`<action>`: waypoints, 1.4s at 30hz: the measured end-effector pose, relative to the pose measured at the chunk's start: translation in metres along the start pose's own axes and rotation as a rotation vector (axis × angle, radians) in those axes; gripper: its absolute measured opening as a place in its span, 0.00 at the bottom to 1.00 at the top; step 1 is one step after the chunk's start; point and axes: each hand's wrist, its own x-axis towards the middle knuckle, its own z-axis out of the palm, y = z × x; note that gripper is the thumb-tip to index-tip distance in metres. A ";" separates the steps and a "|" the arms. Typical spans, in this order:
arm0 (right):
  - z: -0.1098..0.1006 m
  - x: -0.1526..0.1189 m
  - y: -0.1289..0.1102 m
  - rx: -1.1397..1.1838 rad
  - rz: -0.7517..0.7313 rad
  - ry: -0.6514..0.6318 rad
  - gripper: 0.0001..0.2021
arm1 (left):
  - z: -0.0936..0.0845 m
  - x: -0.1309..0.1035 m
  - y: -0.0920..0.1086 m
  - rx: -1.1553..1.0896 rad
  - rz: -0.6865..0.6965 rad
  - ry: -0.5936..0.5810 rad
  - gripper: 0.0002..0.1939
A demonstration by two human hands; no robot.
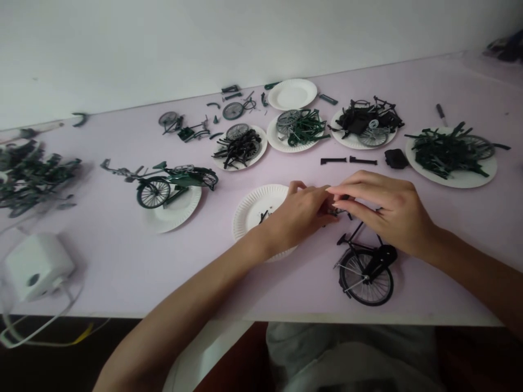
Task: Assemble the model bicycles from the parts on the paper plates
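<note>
Far-right white paper plate (pixel 423 173) heaped with loose green plastic bits (pixel 445 149), near-right black plastic model bike (pixel 359 247) has its spoked wheel (pixel 382 286) on, left hand (pixel 300 215) and right hand (pixel 394 209) fingers narrowed near a small dark part (pixel 344 197), can't tell the grip.

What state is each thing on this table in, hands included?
Left hand: fingers curled, grip partly hidden.
Right hand: finger and thumb nearly together.
Black bicycle: one wheel fitted, rest partly hidden.
Green bicycle: two wheels fitted.
Nearest plate: holding small bits.
Far-right plate: heaped.
Three middle plates: parts piled on.
Rearmost plate: lying flat.
White box: cable attached.
</note>
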 end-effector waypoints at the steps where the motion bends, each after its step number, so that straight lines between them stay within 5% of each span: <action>1: 0.000 0.000 0.000 0.002 0.005 -0.005 0.10 | 0.000 0.000 0.000 0.003 0.000 0.001 0.06; 17: 0.001 0.001 -0.003 0.061 0.060 -0.031 0.14 | 0.002 0.000 0.000 -0.003 0.006 0.004 0.05; 25: -0.001 0.003 -0.007 0.012 0.121 -0.034 0.02 | 0.002 -0.001 0.000 0.003 0.009 -0.002 0.04; 33: 0.003 0.003 -0.006 -0.041 0.166 -0.018 0.08 | -0.001 -0.001 0.003 0.010 -0.009 -0.030 0.02; 38: 0.004 0.001 0.002 -0.118 0.063 0.005 0.02 | 0.000 -0.001 0.002 0.014 -0.007 -0.025 0.03; 42: -0.001 0.002 0.003 -0.069 0.021 -0.101 0.17 | 0.001 0.000 0.001 0.005 -0.014 0.000 0.03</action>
